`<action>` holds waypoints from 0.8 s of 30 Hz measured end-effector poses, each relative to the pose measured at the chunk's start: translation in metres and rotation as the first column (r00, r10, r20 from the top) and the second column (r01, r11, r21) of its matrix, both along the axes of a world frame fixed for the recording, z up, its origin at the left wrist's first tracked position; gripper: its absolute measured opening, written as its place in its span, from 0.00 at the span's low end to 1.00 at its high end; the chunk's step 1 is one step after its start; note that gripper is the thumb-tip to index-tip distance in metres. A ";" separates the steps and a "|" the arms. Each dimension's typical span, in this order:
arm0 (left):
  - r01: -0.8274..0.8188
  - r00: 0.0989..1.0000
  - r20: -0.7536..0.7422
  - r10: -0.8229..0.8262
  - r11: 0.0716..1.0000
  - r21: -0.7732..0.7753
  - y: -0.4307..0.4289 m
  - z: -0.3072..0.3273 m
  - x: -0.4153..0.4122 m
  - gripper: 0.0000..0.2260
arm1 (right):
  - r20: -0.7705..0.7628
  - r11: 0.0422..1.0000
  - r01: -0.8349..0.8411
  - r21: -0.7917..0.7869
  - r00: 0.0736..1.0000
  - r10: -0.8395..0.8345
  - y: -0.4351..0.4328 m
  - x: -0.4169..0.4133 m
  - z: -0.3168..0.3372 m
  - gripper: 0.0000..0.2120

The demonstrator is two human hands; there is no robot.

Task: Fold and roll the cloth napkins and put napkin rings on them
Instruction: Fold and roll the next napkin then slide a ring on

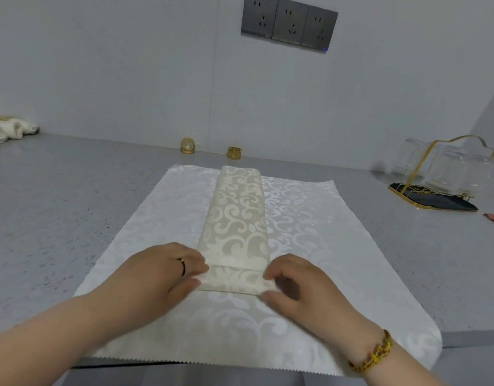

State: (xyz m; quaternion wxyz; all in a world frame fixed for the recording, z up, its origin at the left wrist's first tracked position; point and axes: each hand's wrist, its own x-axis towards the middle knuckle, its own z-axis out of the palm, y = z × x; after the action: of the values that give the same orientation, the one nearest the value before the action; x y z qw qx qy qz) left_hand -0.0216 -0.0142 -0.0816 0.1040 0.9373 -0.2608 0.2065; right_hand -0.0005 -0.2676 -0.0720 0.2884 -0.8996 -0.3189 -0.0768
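Cloth napkin (236,215) — folded into a long strip — stretches away from the hands; left hand (168,271) and right hand (298,282) each pinch its near end, just turned over. Rolling remains — a napkin ring (234,153) sits beyond, unused.

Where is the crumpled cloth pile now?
In the head view, the crumpled cloth pile lies at the far left of the counter, against the wall.
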 end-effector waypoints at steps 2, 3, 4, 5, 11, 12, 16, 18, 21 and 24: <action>0.002 1.000 -0.020 0.000 0.998 0.068 0.003 0.000 -0.003 0.18 | 0.043 0.997 -0.020 -0.073 0.999 0.023 -0.005 -0.002 -0.003 0.26; -0.011 0.998 -0.057 0.015 0.997 0.075 0.003 0.001 -0.004 0.19 | 0.065 0.996 -0.017 -0.084 0.998 0.023 -0.006 -0.002 -0.004 0.27; -0.017 0.997 -0.078 0.022 0.997 0.072 0.003 0.001 -0.003 0.20 | 0.093 0.997 -0.004 -0.077 0.996 0.011 -0.005 -0.001 -0.004 0.25; -0.022 0.997 -0.076 0.027 0.998 0.067 0.000 0.003 -0.003 0.20 | 0.125 0.998 0.001 -0.070 0.992 0.008 -0.004 0.000 -0.004 0.24; -0.245 0.929 -0.350 0.121 0.908 -0.339 -0.012 0.018 0.008 0.13 | -0.112 0.989 0.142 0.030 0.984 -0.137 0.006 0.016 0.012 0.05; -0.258 0.915 -0.395 0.087 0.877 -0.406 -0.010 0.018 0.014 0.12 | -0.186 0.982 0.170 0.076 0.970 -0.154 0.008 0.019 0.014 0.03; -0.321 0.852 -0.524 -0.007 0.783 -0.532 -0.010 0.018 0.037 0.06 | -0.275 0.960 0.252 0.119 0.938 -0.213 0.017 0.031 0.008 0.05; -0.348 0.846 -0.533 0.021 0.779 -0.521 -0.012 0.018 0.042 0.05 | -0.249 0.953 0.280 0.113 0.937 -0.246 0.020 0.035 0.006 0.05; -0.337 0.896 -0.414 0.159 0.852 -0.400 -0.014 0.015 0.045 0.08 | -0.091 0.956 0.285 0.065 0.956 -0.279 0.021 0.036 0.005 0.07; -0.209 0.971 -0.164 0.172 0.945 -0.251 -0.014 0.014 0.034 0.05 | 0.226 0.983 0.167 -0.071 0.963 -0.148 0.021 0.030 0.002 0.07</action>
State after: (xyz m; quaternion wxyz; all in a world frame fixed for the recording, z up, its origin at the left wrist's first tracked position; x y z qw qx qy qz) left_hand 0.0128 -0.0285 -0.0678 0.2264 0.9478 -0.1307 0.1827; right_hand 0.0295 -0.2468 -0.0696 0.2036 -0.9201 -0.2794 -0.1842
